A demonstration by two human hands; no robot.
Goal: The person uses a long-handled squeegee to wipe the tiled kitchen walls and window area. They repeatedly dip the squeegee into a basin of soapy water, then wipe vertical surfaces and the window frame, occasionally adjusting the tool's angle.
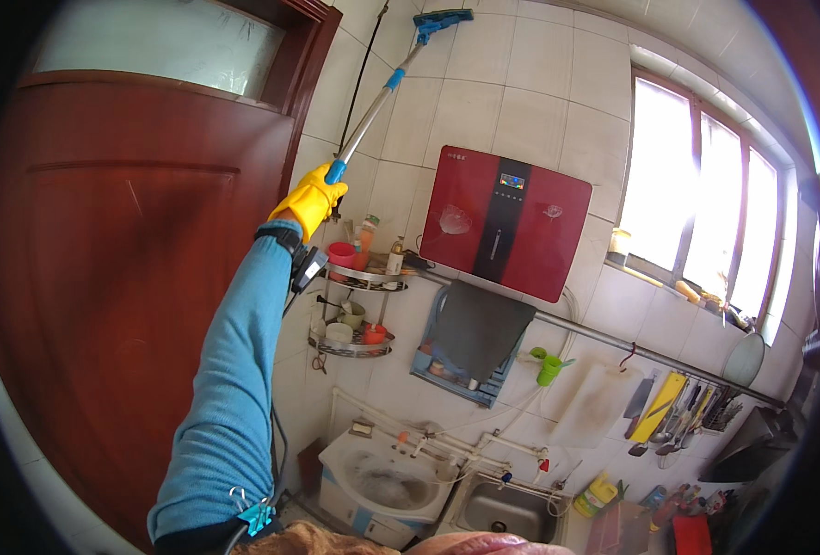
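My left hand (311, 199), in a yellow rubber glove, is raised and wrapped around the blue grip of a telescopic pole (367, 127). This metal pole slants up to a blue squeegee or scrubber head (443, 21), which lies against the tiled wall (534, 55) near the ceiling. A black strap with a small device (308, 269) is on the left wrist, over a light blue sleeve. My right hand is out of view. Below the pole's line, a red wall-mounted appliance (410, 208) with a small display hangs on the tiles.
A reddish-brown door (125, 277) stands at the left. Corner shelves (365, 279) hold cups and bottles. A metal rail (590, 338) carries a dark cloth (479, 326) and utensils. Below are a white washbasin (340, 458) and a steel sink (514, 499). Windows (659, 173) are at the right.
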